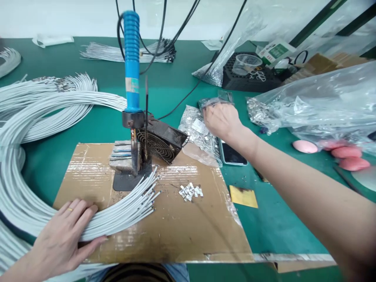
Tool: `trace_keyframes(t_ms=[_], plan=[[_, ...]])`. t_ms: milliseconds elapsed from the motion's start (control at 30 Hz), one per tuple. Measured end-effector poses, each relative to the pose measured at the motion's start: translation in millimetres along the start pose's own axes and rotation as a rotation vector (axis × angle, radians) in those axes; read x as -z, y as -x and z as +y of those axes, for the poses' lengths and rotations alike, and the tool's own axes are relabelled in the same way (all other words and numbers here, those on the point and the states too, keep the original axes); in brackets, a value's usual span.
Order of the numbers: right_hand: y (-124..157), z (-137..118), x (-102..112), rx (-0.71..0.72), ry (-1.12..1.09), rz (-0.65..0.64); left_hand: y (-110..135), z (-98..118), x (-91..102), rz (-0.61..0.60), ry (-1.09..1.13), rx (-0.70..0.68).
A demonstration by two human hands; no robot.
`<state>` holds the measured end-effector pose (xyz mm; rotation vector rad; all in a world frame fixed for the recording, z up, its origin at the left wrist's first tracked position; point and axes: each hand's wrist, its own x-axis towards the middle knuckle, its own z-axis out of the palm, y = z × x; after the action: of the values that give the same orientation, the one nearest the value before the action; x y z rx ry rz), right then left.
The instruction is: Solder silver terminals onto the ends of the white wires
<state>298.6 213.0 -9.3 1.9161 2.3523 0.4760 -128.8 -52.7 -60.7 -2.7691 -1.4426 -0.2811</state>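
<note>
My left hand wraps over a bundle of thin white cables, its thumb on the near side. The cables' trimmed ends fan out on the cardboard sheet. Just right of those ends lies a small heap of metal terminals. Farther back, my right hand is closed on a small grey-looking plastic bag, its fingertips hidden. Beside it is a clear bag of small metal parts. A blue-handled soldering iron stands upright on its stand, tip down.
A small black fan leans behind the iron. More coiled white cables fill the left. A phone and a yellow sponge lie right of the cardboard. Large plastic bags and a black tray occupy the back right.
</note>
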Motion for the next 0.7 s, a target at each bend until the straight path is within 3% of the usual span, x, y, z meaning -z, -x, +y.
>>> trace_keyframes(t_ms=[267, 700], plan=[[3.6, -7.2, 2.4, -0.052, 0.131, -0.051, 2.0, 7.1, -4.0, 0.049, -0.074, -0.003], [8.3, -13.9, -8.3, -0.143, 0.119, -0.031, 8.5, 4.6, -10.1, 0.087, -0.053, 0.008]])
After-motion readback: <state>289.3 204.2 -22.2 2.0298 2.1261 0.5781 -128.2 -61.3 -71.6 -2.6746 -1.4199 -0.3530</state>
